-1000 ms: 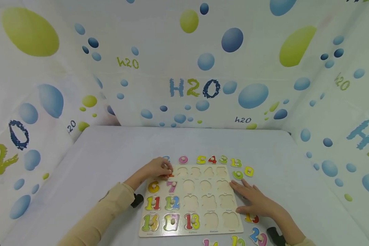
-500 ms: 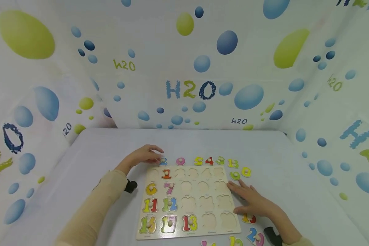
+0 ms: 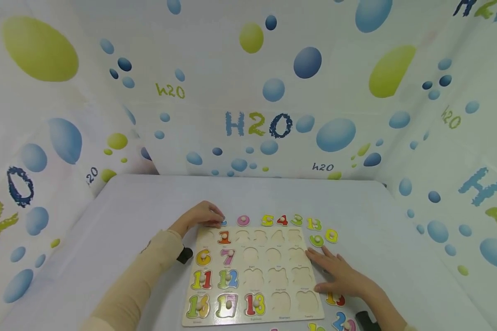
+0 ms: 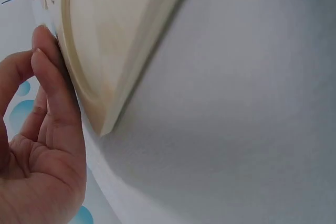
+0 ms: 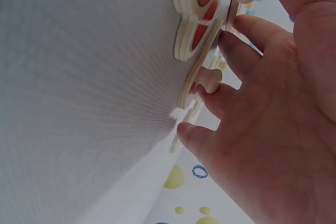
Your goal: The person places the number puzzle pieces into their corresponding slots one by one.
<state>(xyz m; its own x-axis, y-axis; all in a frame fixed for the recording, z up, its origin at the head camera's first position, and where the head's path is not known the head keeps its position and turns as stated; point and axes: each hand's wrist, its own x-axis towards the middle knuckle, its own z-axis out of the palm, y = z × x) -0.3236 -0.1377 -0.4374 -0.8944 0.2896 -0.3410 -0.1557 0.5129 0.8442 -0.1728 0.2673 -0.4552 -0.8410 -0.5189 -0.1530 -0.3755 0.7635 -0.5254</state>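
Observation:
A wooden number puzzle board lies on the white table. Beyond its far left corner my left hand pinches the blue number 2 piece, mostly covered by the fingertips. In the left wrist view, thumb and fingers of that hand meet just past the board's corner. My right hand lies with spread fingers at the board's right edge, fingertips touching it. Beneath that palm, the right wrist view shows a knobbed piece. The red 1 sits in the top row of the board.
Along the far edge lie a pink 0, yellow 5, red 4, green 3 and a 13-like piece. Other loose pieces, including the 20, lie right and near. Printed cloth hangs behind.
The left hand has let go of the red 1, now in its recess, and moved up to the blue 2, closing its fingers on it. The right hand has stayed put.

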